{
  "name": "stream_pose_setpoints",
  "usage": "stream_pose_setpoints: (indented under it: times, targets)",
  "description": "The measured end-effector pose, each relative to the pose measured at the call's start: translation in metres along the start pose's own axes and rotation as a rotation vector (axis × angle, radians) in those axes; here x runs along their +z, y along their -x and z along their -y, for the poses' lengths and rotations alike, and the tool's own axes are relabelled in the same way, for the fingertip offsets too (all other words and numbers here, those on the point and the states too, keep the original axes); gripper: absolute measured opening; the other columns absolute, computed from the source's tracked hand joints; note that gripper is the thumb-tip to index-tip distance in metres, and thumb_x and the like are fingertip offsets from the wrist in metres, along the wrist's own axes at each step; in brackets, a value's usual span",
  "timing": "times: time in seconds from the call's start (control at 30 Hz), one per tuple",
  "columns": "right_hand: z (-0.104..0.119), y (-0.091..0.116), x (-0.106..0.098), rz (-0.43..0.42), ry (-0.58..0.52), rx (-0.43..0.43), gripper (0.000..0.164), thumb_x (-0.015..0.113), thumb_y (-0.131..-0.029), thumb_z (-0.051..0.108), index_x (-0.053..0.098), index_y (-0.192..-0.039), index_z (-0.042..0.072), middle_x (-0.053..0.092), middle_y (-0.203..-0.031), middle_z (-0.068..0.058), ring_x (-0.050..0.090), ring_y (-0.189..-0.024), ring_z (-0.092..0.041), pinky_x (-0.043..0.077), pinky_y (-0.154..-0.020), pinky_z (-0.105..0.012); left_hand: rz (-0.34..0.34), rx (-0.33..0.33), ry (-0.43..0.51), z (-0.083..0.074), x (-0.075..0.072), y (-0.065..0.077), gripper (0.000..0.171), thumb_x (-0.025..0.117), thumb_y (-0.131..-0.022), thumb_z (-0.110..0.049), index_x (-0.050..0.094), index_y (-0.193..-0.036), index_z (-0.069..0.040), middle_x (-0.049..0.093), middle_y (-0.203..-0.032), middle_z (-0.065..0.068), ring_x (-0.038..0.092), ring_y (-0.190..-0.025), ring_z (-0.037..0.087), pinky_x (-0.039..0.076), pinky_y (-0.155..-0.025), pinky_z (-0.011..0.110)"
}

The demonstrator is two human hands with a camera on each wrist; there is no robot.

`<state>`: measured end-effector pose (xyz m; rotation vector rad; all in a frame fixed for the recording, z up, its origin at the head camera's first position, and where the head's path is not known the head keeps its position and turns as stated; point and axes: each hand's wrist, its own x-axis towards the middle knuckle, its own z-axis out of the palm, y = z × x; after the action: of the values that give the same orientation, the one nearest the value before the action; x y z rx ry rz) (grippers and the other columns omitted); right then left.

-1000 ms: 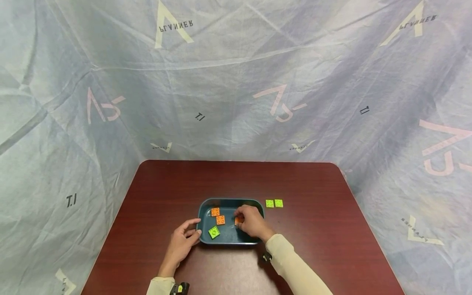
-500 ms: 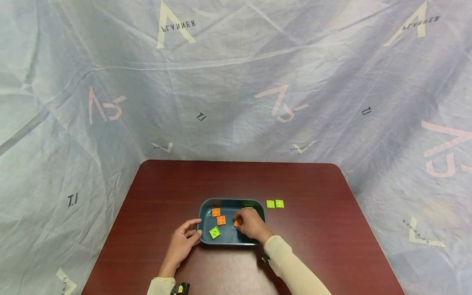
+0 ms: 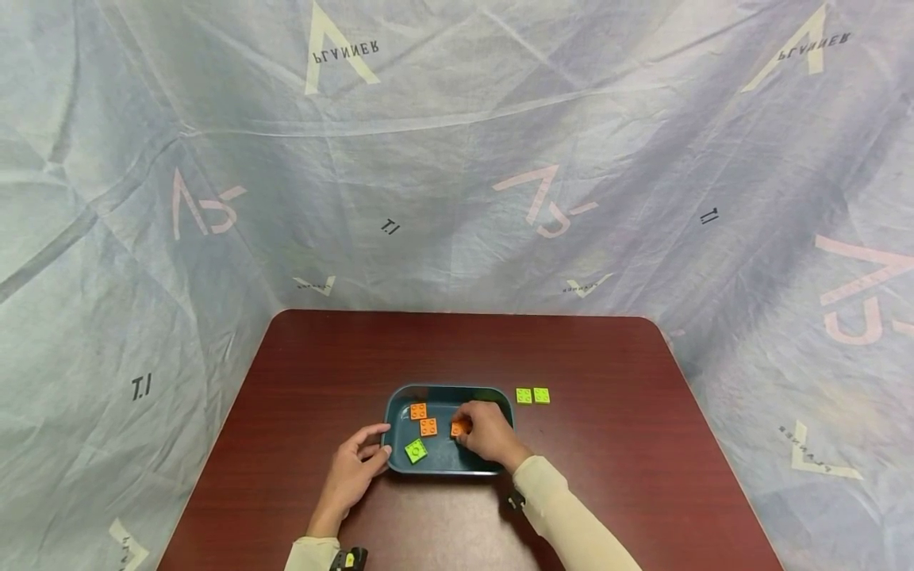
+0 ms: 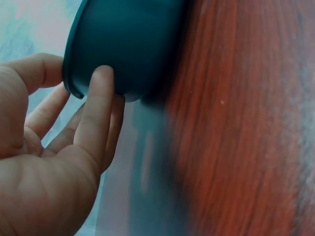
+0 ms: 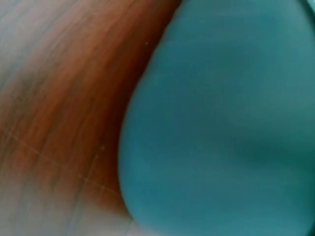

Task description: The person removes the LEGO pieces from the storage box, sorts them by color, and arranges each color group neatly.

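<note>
In the head view, my right hand (image 3: 485, 432) reaches into the dark teal tray (image 3: 450, 473), its fingertips pinching an orange toy building brick (image 3: 457, 429) that they partly cover. Two more orange bricks, a far one (image 3: 417, 411) and a nearer one (image 3: 428, 427), lie in the tray's left half. Closer to the front-left corner is a tilted lime green brick (image 3: 416, 450). My left hand (image 3: 350, 472) touches the tray's left end with extended fingers; the left wrist view shows its fingertips against the outer wall and rim. The right wrist view catches only tray wall and tabletop.
Two lime green bricks, one left (image 3: 524, 396) and one right (image 3: 542, 395), sit side by side on the reddish-brown table (image 3: 607, 357), just beyond the tray's right end. Grey printed sheeting (image 3: 443, 198) hangs behind and around the table.
The right hand has shifted slightly within the tray, with the orange brick at its fingertips. A green brick glimpsed behind that hand half a second ago is hidden now. The left hand stays put.
</note>
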<state>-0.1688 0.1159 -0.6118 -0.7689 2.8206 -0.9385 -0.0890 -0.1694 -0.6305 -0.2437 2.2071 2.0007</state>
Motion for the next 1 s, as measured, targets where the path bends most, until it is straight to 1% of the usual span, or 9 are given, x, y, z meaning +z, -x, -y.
stream_pose_setpoints:
  times: [0.13,0.3,0.43,0.53,0.63,0.77,0.87,1.0]
  targets:
    - [0.000,0.001,-0.005,-0.005,-0.047,0.005,0.027,0.088,-0.086,0.009,0.080,-0.112,0.011,0.073,-0.101,0.000,0.063,-0.081,-0.007,0.056,-0.069,-0.023,-0.007,-0.005,-0.012,0.000,0.000,0.001,0.044,0.076,-0.099,-0.014,0.067,-0.141,-0.018,0.067,-0.136,0.015,0.072,-0.115,0.025,0.066,-0.083,0.033]
    - [0.001,0.007,-0.017,-0.035,-0.153,0.008,0.029,0.086,-0.088,0.008,0.079,-0.116,0.011,0.074,-0.110,-0.004,0.074,-0.089,-0.014,0.063,-0.075,-0.026,-0.035,-0.013,-0.040,0.001,0.002,0.002,0.042,0.076,-0.099,-0.013,0.069,-0.139,-0.020,0.069,-0.134,0.013,0.073,-0.113,0.023,0.066,-0.081,0.033]
    - [-0.002,0.013,-0.028,-0.089,-0.223,0.012,0.030,0.085,-0.089,0.006,0.078,-0.118,0.010,0.074,-0.113,-0.007,0.078,-0.094,-0.022,0.066,-0.080,-0.035,-0.051,-0.007,-0.055,0.001,0.002,0.003,0.041,0.076,-0.098,-0.013,0.070,-0.138,-0.021,0.070,-0.132,0.013,0.074,-0.112,0.024,0.066,-0.080,0.032]
    - [-0.005,0.018,-0.039,-0.143,-0.260,0.041,0.032,0.086,-0.088,0.003,0.078,-0.117,0.010,0.074,-0.113,-0.007,0.077,-0.096,-0.026,0.066,-0.083,-0.042,-0.055,-0.010,-0.058,0.000,0.002,0.003,0.041,0.077,-0.098,-0.013,0.070,-0.137,-0.023,0.071,-0.130,0.012,0.074,-0.112,0.023,0.066,-0.080,0.031]
    - [-0.011,0.023,-0.049,-0.200,-0.269,0.078,0.034,0.086,-0.086,0.001,0.078,-0.117,0.013,0.075,-0.114,-0.005,0.077,-0.098,-0.027,0.066,-0.085,-0.042,-0.058,-0.008,-0.063,-0.001,0.002,0.002,0.041,0.077,-0.097,-0.013,0.071,-0.136,-0.023,0.072,-0.129,0.012,0.074,-0.112,0.024,0.066,-0.079,0.031]
    - [-0.024,0.028,-0.060,-0.269,-0.269,0.106,0.036,0.086,-0.085,-0.002,0.079,-0.117,0.012,0.075,-0.114,-0.005,0.077,-0.103,-0.027,0.065,-0.088,-0.038,-0.065,-0.005,-0.075,-0.003,0.002,0.003,0.041,0.077,-0.097,-0.014,0.071,-0.136,-0.023,0.071,-0.130,0.012,0.074,-0.114,0.025,0.066,-0.079,0.031]
    - [-0.034,0.034,-0.068,-0.306,-0.274,0.137,0.037,0.086,-0.084,-0.004,0.079,-0.117,0.010,0.075,-0.115,-0.007,0.076,-0.105,-0.029,0.065,-0.089,-0.041,-0.073,-0.006,-0.087,-0.003,0.002,0.003,0.041,0.077,-0.097,-0.014,0.071,-0.136,-0.022,0.071,-0.130,0.012,0.074,-0.114,0.025,0.066,-0.078,0.031]
    - [-0.047,0.040,-0.075,-0.323,-0.260,0.192,0.038,0.085,-0.085,-0.004,0.078,-0.119,0.010,0.075,-0.117,-0.008,0.074,-0.108,-0.028,0.065,-0.090,-0.039,-0.082,-0.004,-0.093,-0.004,0.001,0.002,0.040,0.078,-0.096,-0.014,0.072,-0.135,-0.023,0.072,-0.129,0.012,0.074,-0.113,0.025,0.066,-0.077,0.031]
